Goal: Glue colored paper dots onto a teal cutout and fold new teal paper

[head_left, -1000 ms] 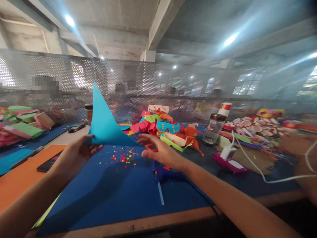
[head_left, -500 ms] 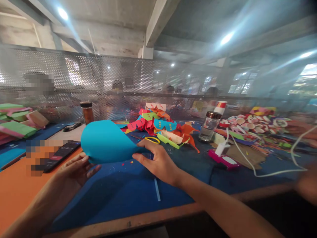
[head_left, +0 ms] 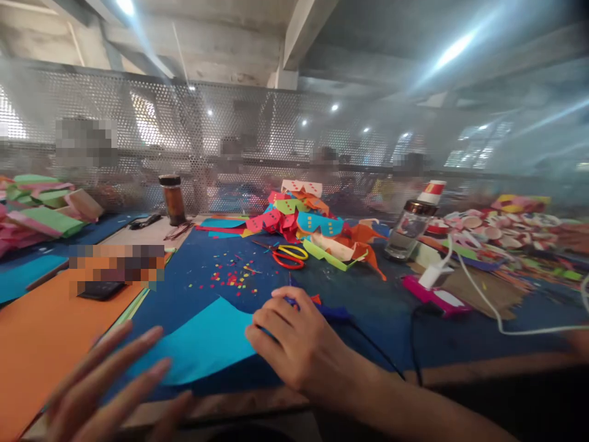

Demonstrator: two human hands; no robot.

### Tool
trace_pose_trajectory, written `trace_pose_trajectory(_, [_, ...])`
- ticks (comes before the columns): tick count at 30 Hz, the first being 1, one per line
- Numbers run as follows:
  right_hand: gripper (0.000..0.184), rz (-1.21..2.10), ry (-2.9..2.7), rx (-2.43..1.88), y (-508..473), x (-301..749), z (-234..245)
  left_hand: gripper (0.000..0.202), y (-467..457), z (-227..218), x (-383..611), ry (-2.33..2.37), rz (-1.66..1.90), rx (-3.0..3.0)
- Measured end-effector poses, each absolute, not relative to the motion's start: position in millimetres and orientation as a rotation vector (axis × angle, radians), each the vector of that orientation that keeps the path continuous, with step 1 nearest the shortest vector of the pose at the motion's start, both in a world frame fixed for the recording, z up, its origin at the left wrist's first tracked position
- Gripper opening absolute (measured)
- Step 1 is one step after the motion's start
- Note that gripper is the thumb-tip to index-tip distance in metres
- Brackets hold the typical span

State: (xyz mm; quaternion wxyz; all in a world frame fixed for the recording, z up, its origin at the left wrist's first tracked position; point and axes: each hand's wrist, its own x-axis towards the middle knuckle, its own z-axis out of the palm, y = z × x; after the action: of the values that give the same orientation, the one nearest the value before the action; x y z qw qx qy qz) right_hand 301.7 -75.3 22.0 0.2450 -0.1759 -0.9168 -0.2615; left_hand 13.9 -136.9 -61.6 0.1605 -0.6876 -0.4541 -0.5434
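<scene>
We are pinning cyan sheet [head_left: 202, 344] flat on blue mat [head_left: 197, 252], near edge, centre. Right hand [head_left: 294, 347] curled, fingertips pressing sheet's right edge. Left hand [head_left: 110, 383] open, fingers spread, hovering at sheet's near-left corner. Judging best: keeping pressure even, left palm smoothing outward. Left hand blurring, contact unclear. Glue gun [head_left: 335, 313] mostly hiding behind right hand.

Cyan paper [head_left: 202, 344] now flat on table; right hand [head_left: 294, 350] pressing it, left hand [head_left: 110, 387] released.
</scene>
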Motion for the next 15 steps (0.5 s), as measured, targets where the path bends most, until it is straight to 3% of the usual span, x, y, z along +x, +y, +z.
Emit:
trace_pose_trajectory(3, [0.023, -0.678, -2.577, -0.537, -83.9, 300.3, 10.9, 0.033, -135.6, -56.9, 42.3, -1.086, -1.301, -2.126])
trace_pose_trajectory(8, [0.031, -0.534, -2.560, -0.623, -91.9, 300.2, -4.9, 0.023, -122.9, -60.4, 39.4, -0.966, -1.002, -2.393])
trace_pose_trajectory(15, [0.035, -0.335, -2.495, -0.692, -99.0, 296.4, -22.2, 0.021, -121.9, -67.7, 33.7, -0.966, -1.030, -2.444])
